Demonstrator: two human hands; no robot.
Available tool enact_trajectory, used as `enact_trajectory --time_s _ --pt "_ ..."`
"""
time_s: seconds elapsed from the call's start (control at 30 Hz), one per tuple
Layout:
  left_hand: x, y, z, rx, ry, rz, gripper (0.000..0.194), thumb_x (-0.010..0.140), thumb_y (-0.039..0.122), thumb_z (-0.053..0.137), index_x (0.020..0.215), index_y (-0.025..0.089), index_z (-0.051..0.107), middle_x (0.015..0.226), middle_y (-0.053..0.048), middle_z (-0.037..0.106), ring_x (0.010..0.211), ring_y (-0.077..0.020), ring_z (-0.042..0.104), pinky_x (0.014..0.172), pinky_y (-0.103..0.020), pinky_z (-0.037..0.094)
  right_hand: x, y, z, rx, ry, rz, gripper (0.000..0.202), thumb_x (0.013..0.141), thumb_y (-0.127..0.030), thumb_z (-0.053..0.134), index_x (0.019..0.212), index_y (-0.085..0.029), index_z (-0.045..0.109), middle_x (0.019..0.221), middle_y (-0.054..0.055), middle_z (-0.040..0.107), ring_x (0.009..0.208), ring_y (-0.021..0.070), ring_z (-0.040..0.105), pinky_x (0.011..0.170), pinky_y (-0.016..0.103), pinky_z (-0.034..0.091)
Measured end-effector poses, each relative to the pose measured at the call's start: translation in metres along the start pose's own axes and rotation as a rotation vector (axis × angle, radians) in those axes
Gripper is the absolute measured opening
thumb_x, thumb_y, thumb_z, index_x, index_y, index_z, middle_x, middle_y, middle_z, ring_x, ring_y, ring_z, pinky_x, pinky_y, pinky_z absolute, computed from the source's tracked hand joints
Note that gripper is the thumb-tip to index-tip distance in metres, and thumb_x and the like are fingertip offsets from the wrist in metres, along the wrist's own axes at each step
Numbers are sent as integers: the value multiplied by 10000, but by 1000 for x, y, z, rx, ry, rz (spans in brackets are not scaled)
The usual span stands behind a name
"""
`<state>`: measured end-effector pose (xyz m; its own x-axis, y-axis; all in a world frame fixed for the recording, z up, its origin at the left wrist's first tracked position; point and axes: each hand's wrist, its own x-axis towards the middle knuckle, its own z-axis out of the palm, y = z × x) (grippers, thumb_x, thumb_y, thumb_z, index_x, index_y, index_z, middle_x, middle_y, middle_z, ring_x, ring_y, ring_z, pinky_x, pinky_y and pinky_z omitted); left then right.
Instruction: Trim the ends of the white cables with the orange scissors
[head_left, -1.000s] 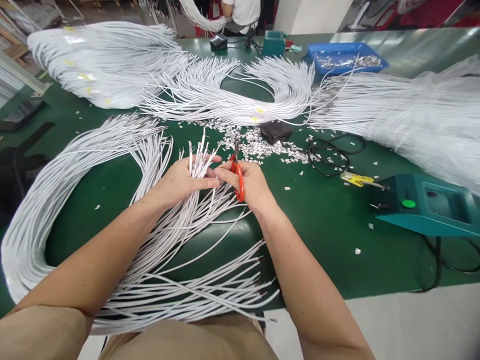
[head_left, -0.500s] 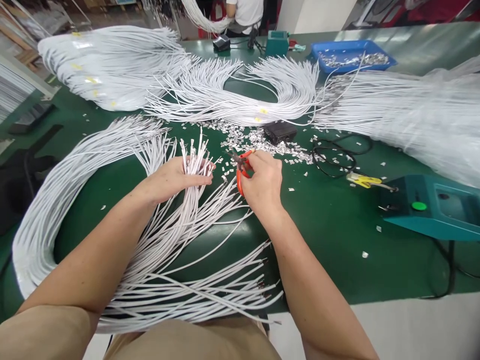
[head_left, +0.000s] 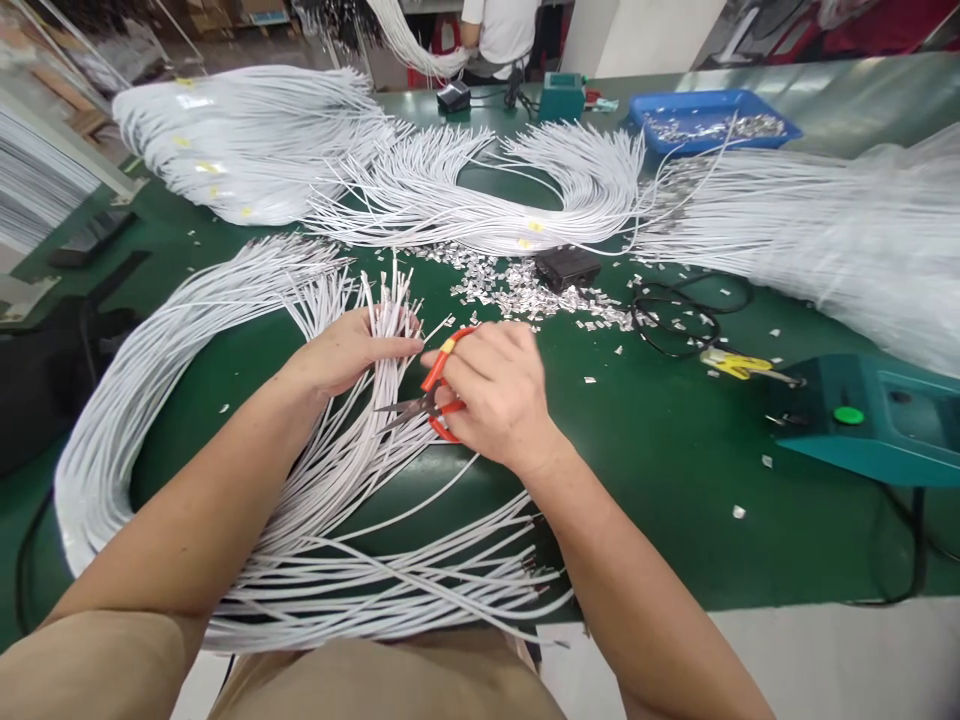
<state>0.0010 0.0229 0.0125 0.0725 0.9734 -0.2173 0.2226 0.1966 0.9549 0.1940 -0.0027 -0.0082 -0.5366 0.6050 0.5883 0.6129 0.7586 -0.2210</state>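
Observation:
My left hand [head_left: 352,350] is closed round a bunch of white cables [head_left: 387,375], whose stripped ends stick up above the thumb. In my right hand [head_left: 495,390] is a pair of scissors [head_left: 442,405] with red handles. Their dark blades point left, parted a little, and lie over the held bunch just below my left hand. I cannot tell whether the blades touch the cables. More loose cable ends [head_left: 480,590] spread toward the table's front edge, and the rest of the bundle [head_left: 97,480] curves round on the left.
Silvery scraps [head_left: 510,285] litter the green table [head_left: 645,470] around a black block [head_left: 568,267]. Cable bundles [head_left: 247,140] lie behind. A teal device [head_left: 862,410] with a yellow-handled tool [head_left: 739,363] stands right. A blue tray [head_left: 637,112] holds scraps; a person [head_left: 506,35] sits beyond.
My right hand has moved left and slightly down, bringing the scissors from beside the bunch to across it. My left hand keeps its hold. The whole view has shifted slightly.

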Motion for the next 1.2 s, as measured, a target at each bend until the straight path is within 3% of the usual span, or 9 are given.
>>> enact_trajectory --time_s 0.1,0.2,0.4,0.6,0.7,0.8,0.93,1.1,1.2 --pt "1 -2 -9 -213 -24 -109 300 575 213 846 810 158 668 679 31 625 633 -109 583 657 -259 504 1 -3 16 134 -324 -36 147 811 -141 494 724 -175 607 737 10 602 743 154 463 719 303 272" --pt "1 -4 -18 -382 3 -184 351 577 151 852 890 162 694 733 16 656 697 -120 626 807 -341 564 1 -7 27 115 -501 -30 107 807 -176 519 761 -152 612 790 42 635 771 171 478 716 315 266" --pt "-9 -6 -30 -418 -70 -180 352 611 68 789 941 163 709 850 -29 710 853 -176 675 873 -392 578 -13 -27 10 39 -671 -78 130 832 -194 517 776 -147 624 828 65 647 800 180 507 706 332 261" --pt "-19 -12 -25 -390 -183 -160 240 647 120 780 870 164 705 850 -33 689 835 -163 665 877 -355 567 -35 -56 -12 42 -825 24 118 824 -214 535 782 -152 626 843 76 652 788 179 546 709 326 298" --pt "-21 -13 -21 -412 -218 -201 240 655 134 787 876 168 702 856 -41 675 819 -161 658 863 -358 576 -34 -56 -23 154 -903 146 106 787 -204 566 711 -168 631 763 55 657 721 162 548 686 302 330" --pt "-20 -13 -19 -462 -206 -237 293 632 127 810 904 166 709 842 -35 673 816 -161 655 884 -394 575 -23 -43 -26 390 -876 396 143 786 -301 601 740 -191 680 675 19 634 606 134 506 586 265 330" --pt "-19 -14 -20 -526 -199 -235 341 637 96 803 958 167 712 849 -25 702 859 -174 666 908 -389 561 -7 -34 -5 627 -561 752 260 808 -403 556 766 -186 695 614 -16 573 538 102 432 544 247 325" --pt "-21 -15 -22 -572 -186 -231 346 702 98 762 1035 171 701 922 -51 729 916 -183 676 909 -366 560 -6 -50 24 595 -580 699 253 710 -369 645 560 -180 567 544 -46 473 539 87 363 532 237 279" --pt "-20 -16 -29 -676 -151 -203 320 719 64 726 1014 185 698 849 -18 703 809 -135 668 889 -378 573 -16 -54 22 633 -624 825 218 692 -346 620 560 -183 561 515 -58 437 520 85 357 519 230 276"
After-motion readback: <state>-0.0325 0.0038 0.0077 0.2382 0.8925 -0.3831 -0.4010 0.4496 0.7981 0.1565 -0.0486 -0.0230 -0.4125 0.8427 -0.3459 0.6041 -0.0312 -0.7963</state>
